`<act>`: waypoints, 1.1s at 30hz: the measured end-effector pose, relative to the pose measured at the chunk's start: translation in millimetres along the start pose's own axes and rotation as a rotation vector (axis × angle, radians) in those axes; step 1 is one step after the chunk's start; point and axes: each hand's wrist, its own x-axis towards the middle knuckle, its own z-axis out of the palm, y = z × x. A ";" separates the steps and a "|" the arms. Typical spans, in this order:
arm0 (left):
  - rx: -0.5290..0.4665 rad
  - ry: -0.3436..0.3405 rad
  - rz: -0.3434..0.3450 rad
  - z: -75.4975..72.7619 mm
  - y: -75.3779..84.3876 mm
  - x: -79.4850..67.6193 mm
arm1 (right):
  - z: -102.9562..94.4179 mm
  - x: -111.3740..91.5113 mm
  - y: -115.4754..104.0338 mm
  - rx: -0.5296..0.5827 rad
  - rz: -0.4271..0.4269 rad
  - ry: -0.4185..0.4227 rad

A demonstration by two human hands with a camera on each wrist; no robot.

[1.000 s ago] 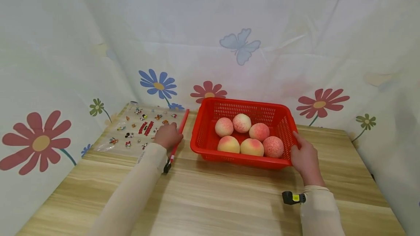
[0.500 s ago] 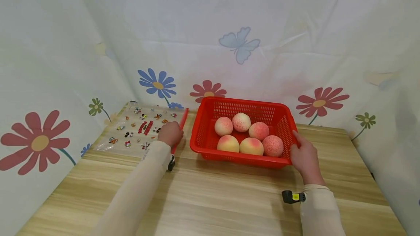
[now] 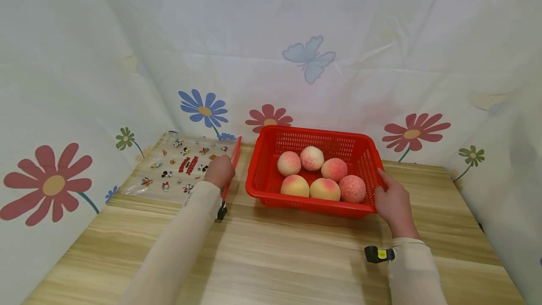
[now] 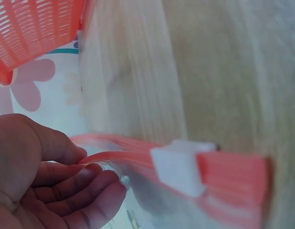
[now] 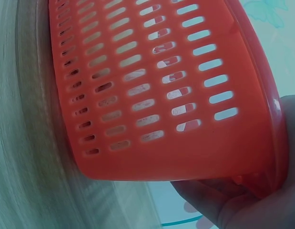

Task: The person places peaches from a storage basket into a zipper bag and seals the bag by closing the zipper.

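One red plastic zip strip (image 4: 121,156) of a clear printed bag (image 3: 169,166) on the wood-grain table (image 3: 279,262) is pinched by the left hand (image 3: 219,172), the right hand (image 3: 394,204) gripping a slotted red plastic basket (image 3: 313,204).

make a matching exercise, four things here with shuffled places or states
1. round pink-and-yellow peaches
2. clear printed plastic bag
3. white plastic slider
4. bare right hand

A. gripping the red plastic basket by one end
B. on the bag's red zip strip
C. inside the basket
D. pinched by the bare left hand

Pairs: 1-C, 2-D, 3-B, 4-A
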 end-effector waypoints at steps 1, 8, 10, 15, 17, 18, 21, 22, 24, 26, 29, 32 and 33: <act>-0.009 0.001 0.003 -1.2 -0.4 -0.7 | 0.2 -0.1 -0.3 -0.001 0.000 -0.002; -0.049 0.018 0.026 -10.1 0.7 -3.8 | -2.7 -1.4 -2.7 -0.102 -0.032 0.012; -0.053 0.011 0.030 -12.2 0.3 -3.7 | -4.2 -1.2 -4.4 -0.146 -0.061 0.017; -0.077 -0.042 0.022 -19.3 -0.7 -5.3 | -7.0 -1.3 -11.8 -0.217 -0.102 -0.001; -0.086 -0.068 0.012 -23.2 -0.3 -6.6 | -7.2 -1.7 -15.8 -0.237 -0.123 0.001; -0.088 -0.081 0.014 -25.4 0.1 -7.1 | -7.0 -2.2 -18.1 -0.248 -0.135 0.003; -0.088 -0.122 0.013 -30.2 0.5 -8.2 | -5.3 -3.6 -27.4 -0.268 -0.170 0.011; -0.082 -0.130 0.020 -31.3 0.4 -8.3 | -4.3 -4.1 -31.1 -0.275 -0.184 0.013; -0.085 -0.143 0.032 -32.9 -0.3 -8.4 | -2.0 -5.3 -39.1 -0.285 -0.208 0.013; -0.092 -0.147 0.032 -34.3 -0.9 -8.5 | 1.2 -6.3 -47.0 -0.298 -0.235 0.009; -0.116 -0.149 0.021 -38.6 -0.7 -10.0 | 7.5 -8.2 -58.9 -0.307 -0.254 -0.014; -0.130 -0.156 -0.001 -43.9 0.3 -13.2 | 13.9 -10.2 -70.6 -0.291 -0.258 -0.050; -0.130 -0.155 -0.001 -45.8 0.4 -14.6 | 15.9 -10.9 -74.6 -0.276 -0.255 -0.062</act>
